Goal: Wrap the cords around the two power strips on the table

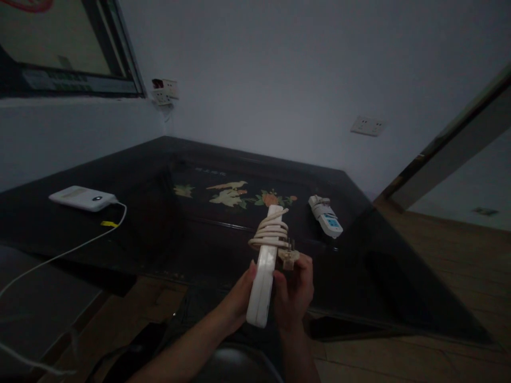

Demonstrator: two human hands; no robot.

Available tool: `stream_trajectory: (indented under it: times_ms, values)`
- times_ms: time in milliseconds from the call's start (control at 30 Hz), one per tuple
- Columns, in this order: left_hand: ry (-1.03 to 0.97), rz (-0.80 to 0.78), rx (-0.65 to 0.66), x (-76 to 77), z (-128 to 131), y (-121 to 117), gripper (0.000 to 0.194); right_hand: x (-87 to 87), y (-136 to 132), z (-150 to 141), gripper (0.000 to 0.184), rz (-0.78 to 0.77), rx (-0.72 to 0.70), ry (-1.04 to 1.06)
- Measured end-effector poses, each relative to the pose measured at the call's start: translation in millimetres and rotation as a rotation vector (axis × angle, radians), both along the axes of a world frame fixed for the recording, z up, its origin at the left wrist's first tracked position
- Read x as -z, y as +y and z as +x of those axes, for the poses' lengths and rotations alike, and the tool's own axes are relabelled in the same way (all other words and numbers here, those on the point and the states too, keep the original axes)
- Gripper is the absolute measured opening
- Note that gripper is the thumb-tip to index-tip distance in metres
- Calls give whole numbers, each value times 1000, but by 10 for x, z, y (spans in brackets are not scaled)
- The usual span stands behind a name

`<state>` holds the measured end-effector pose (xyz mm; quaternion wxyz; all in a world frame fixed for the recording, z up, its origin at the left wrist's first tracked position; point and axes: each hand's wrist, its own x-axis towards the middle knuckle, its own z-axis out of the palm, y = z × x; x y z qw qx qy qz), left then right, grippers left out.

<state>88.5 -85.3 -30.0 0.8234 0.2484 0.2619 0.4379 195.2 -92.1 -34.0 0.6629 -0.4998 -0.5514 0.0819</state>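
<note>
Lettering (211, 172) is spotted left of centre on the dark tabletop (199, 244), too faint to be read. Below centre, a cord-wrapped white power strip (261, 287) is held, thumb of the left hand (241, 292) pressed alongside, other fingers hidden; the plug (288, 258) is gripped by curled fingers of the right hand (296, 295).

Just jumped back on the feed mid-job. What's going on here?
A person holds up a white bar, likely a power strip, at the near edge of the dark table. The left hand grips its left side; the right hand is on the other side, fingers at the plug. The cord is wound around the bar's far part. A second cord-wrapped strip lies to the right, and a white device lies to the left.
</note>
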Motion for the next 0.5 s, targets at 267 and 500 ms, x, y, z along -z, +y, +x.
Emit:
stream_trajectory:
  times_ms: [267,500]
  values:
    - [37,-14,-61,-6,6,-33,55,-27,-8,-19,13,-91,-74,30]
    - [-380,95,111,36,-30,45,54,22,44,31,14,-92,-109,44]
